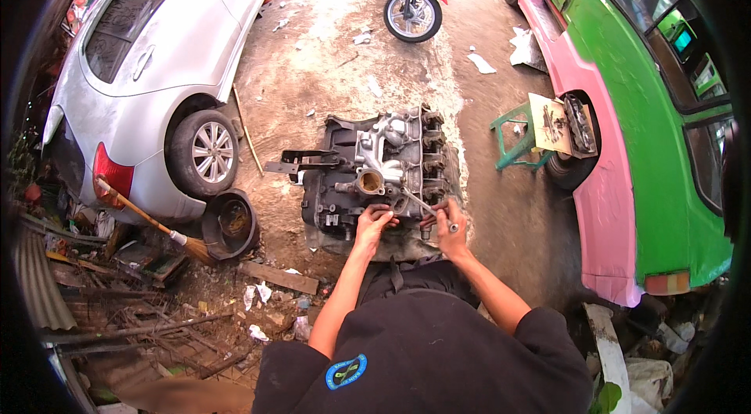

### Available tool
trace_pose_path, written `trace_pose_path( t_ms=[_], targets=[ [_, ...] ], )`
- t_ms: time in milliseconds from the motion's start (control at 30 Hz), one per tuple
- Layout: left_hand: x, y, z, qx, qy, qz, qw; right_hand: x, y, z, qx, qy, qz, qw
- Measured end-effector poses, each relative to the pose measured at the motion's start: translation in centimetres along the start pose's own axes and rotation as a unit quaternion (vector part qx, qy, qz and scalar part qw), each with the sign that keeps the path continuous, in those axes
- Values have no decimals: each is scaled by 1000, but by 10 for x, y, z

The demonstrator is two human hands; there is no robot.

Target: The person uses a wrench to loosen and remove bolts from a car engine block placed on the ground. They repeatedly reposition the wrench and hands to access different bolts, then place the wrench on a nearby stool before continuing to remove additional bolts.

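A grease-darkened engine (328, 195) rests on the ground right in front of me, with a silvery intake manifold (375, 148) on top. My right hand (452, 228) is closed around a long metal wrench (421, 202), whose far end reaches down to the engine's near side. Close by on the left, my left hand (375, 222) has its fingers curled in against the engine's near edge, below the round manifold opening (370, 181). Whatever lies between those fingertips is too small to make out.
A silver car (156, 101) stands at the left, near a black basin (231, 224) and a broom (149, 215). At the right, a green stool (516, 135) holding parts stands against a green and pink van (602, 179). A red motorcycle (412, 11) is parked ahead.
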State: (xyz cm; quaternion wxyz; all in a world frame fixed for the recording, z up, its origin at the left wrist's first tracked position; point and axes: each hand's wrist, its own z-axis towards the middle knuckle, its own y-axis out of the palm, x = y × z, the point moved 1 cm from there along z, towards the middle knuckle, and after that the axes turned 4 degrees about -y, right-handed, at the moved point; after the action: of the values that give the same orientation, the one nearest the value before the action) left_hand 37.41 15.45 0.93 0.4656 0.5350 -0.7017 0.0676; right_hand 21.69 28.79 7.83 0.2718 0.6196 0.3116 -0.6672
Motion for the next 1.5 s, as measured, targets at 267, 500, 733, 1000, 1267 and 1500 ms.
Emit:
trace_pose_path(
  t_ms=[267, 500, 733, 1000, 1267, 1500],
  targets=[
    [6, 3, -1, 15, -13, -38, 999, 8, -24, 130, -105, 101, -39, 988],
    [4, 6, -6, 15, 0, -55, 998, 36, 8, 209, -186, 159, -51, 968],
    [2, 8, -6, 26, 10, -60, 998, 32, -4, 181, -1, 114, 207, 972],
    [0, 6, -1, 29, -8, -21, 999, 12, -36, 65, -40, 49, 135, 989],
    [-1, 6, 3, 13, -12, 2, 1000, 10, -14, 15, -25, -24, 53, 998],
    [4, 2, 5, -7, -23, 15, 1000, -1, 12, -11, 37, -25, 5, 999]
  ],
)
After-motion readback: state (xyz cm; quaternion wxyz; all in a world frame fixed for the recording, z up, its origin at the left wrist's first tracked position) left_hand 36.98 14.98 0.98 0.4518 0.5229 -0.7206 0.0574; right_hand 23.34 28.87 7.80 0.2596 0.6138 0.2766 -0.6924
